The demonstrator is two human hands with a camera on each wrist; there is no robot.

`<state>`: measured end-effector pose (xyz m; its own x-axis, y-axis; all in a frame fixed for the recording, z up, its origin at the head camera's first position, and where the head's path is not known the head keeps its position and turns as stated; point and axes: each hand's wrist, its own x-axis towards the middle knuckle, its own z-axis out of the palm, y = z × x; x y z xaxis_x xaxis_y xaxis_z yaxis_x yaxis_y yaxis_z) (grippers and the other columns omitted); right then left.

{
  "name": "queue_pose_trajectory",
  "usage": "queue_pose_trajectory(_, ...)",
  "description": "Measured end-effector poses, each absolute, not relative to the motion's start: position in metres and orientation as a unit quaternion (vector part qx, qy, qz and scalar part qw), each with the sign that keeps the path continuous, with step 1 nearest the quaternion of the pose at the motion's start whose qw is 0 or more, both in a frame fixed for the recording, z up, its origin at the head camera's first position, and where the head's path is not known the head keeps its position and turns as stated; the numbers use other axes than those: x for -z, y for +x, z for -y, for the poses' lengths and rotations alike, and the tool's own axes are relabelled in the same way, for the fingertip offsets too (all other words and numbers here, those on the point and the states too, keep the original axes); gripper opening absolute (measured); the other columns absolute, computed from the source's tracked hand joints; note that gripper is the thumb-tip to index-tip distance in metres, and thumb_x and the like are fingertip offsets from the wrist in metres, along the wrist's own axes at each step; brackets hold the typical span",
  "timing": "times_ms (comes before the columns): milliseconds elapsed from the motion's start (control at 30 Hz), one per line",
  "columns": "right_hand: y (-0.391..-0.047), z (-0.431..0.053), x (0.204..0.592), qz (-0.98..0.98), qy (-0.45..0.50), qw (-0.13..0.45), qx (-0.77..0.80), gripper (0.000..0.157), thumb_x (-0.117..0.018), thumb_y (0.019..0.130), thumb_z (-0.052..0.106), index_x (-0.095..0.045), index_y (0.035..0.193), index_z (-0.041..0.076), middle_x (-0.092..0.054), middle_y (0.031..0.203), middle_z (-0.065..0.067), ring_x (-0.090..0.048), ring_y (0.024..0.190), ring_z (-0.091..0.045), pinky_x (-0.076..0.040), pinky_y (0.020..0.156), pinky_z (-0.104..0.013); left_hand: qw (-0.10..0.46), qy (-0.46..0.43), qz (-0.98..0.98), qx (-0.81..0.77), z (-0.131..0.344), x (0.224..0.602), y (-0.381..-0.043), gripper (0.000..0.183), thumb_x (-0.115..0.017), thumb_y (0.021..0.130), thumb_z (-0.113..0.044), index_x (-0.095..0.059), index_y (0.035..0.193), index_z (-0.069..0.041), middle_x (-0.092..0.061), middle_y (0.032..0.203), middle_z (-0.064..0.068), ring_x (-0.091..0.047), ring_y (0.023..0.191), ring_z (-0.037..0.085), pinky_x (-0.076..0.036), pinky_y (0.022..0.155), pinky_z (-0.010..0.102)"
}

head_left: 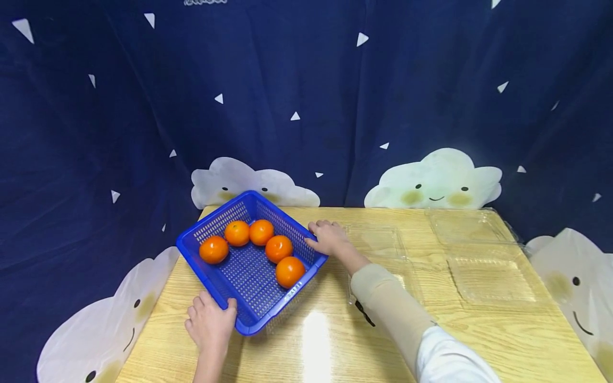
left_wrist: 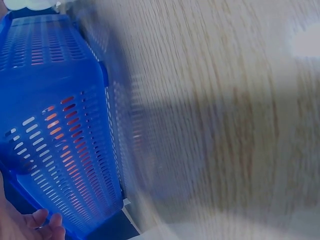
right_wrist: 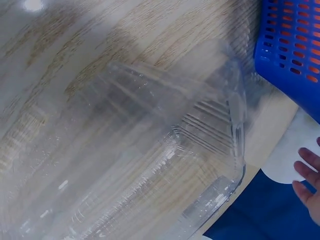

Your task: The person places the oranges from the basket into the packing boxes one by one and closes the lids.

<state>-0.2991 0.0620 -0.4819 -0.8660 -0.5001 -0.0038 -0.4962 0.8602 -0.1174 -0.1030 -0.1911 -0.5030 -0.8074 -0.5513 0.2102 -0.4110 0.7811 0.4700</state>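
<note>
A blue plastic basket (head_left: 249, 317) with slotted walls stands turned cornerwise at the left of the table, holding several oranges (head_left: 279, 249). My left hand (head_left: 210, 322) grips its near left rim, the thumb over the edge and the fingers outside. At the right corner of the rim, my right hand (head_left: 330, 239) holds on with its thumb toward the inside. The left wrist view shows the basket's slotted wall (left_wrist: 65, 150) beside the curled fingertips. Fingers of the right hand (right_wrist: 310, 175) appear at the edge of the right wrist view; their contact with the rim is hidden there.
Clear plastic clamshell boxes lie opened on the wooden table (head_left: 297, 346): one (head_left: 375, 239) partly behind the right forearm, another (head_left: 493, 276) farther right. A small black item (head_left: 365, 314) lies beside that forearm. A dark blue curtain (head_left: 306, 106) with cloud cutouts hangs behind.
</note>
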Motion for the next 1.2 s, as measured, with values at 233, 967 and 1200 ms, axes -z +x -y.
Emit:
queue_pose_trajectory(233, -0.301, -0.063, 0.485, -0.96, -0.271, 0.035, 0.067, 0.048, -0.044, 0.091, 0.044, -0.049, 0.127, 0.012, -0.056, 0.119, -0.013, -0.053, 0.109, -0.028, -0.04, 0.093, -0.045, 0.157, 0.257, 0.93, 0.209, 0.191, 0.502, -0.103, 0.053, -0.059, 0.075, -0.032, -0.043, 0.106, 0.008, -0.047, 0.098, 0.029, -0.043, 0.092, 0.045, -0.032, 0.067, 0.053)
queue_pose_trajectory(967, -0.293, -0.061, 0.49, -0.962, -0.247, 0.044, 0.111, 0.051, -0.04, 0.094, 0.041, -0.043, 0.134, 0.01, -0.049, 0.131, -0.016, -0.044, 0.122, -0.031, -0.033, 0.101, -0.046, 0.141, 0.249, 0.934, 0.214, 0.197, 0.5, -0.104, 0.057, -0.06, 0.076, -0.034, -0.044, 0.114, 0.006, -0.049, 0.102, 0.029, -0.044, 0.094, 0.045, -0.034, 0.069, 0.054)
queue_pose_trajectory(1200, -0.286, -0.061, 0.489, -0.964, -0.246, 0.035, 0.095, 0.051, -0.039, 0.094, 0.041, -0.042, 0.134, 0.01, -0.051, 0.13, -0.013, -0.046, 0.12, -0.029, -0.035, 0.099, -0.045, 0.14, 0.244, 0.935, 0.214, 0.201, 0.498, -0.104, 0.057, -0.061, 0.075, -0.033, -0.044, 0.114, 0.005, -0.049, 0.102, 0.029, -0.045, 0.094, 0.046, -0.034, 0.069, 0.055)
